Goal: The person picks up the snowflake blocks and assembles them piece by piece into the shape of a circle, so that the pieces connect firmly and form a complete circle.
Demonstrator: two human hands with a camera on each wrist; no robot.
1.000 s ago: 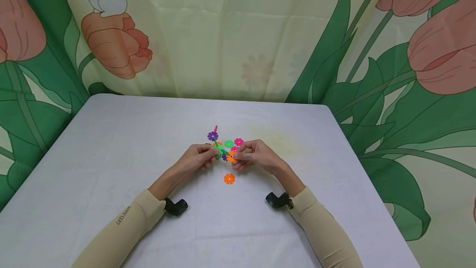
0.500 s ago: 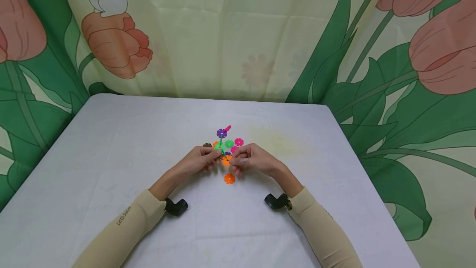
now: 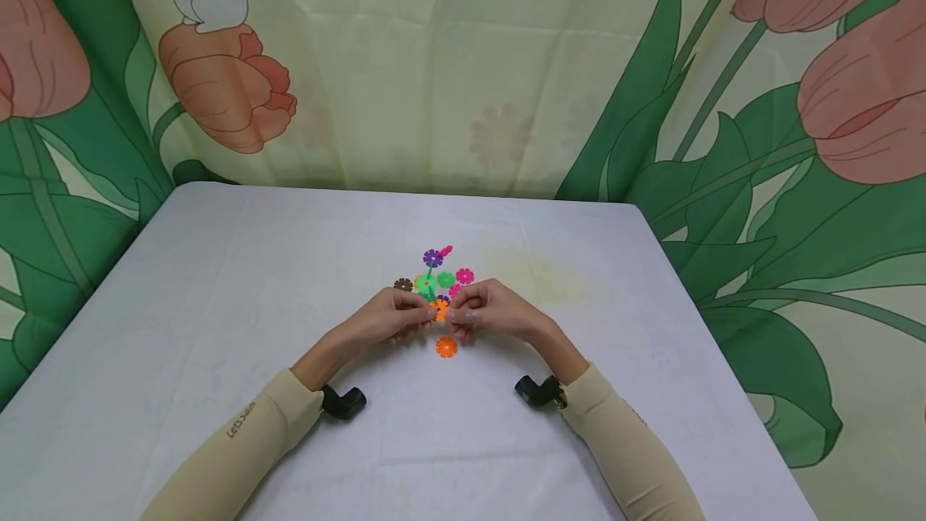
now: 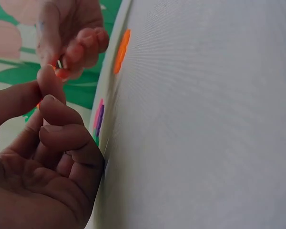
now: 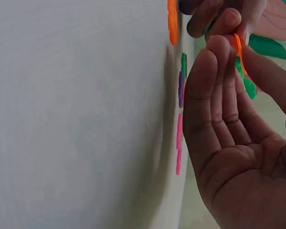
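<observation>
Between the two hands is a notched orange plastic disc [image 3: 440,310], joined into a small chain of interlocking discs. Beyond it rise a green disc [image 3: 425,285], a purple disc [image 3: 432,258] and a pink disc [image 3: 445,251] at the far end. My left hand [image 3: 383,315] pinches the orange disc's left side with thumb and forefinger. From the right, my right hand [image 3: 501,309] pinches the same disc. In the right wrist view the orange disc [image 5: 240,52] appears edge-on at the right thumb, with green behind it. Fingers cover much of the disc.
A loose orange disc [image 3: 446,347] lies on the white table [image 3: 304,239] nearer the person. Around the hands lie a brown disc [image 3: 403,285], a light green disc [image 3: 445,279] and a pink disc [image 3: 465,275]. A printed curtain [image 3: 434,87] hangs behind the table.
The disc chain has swung more upright, its purple and pink end moving right. The orange disc has shifted slightly left, and the left hand's grip has moved from the green part to the orange disc.
</observation>
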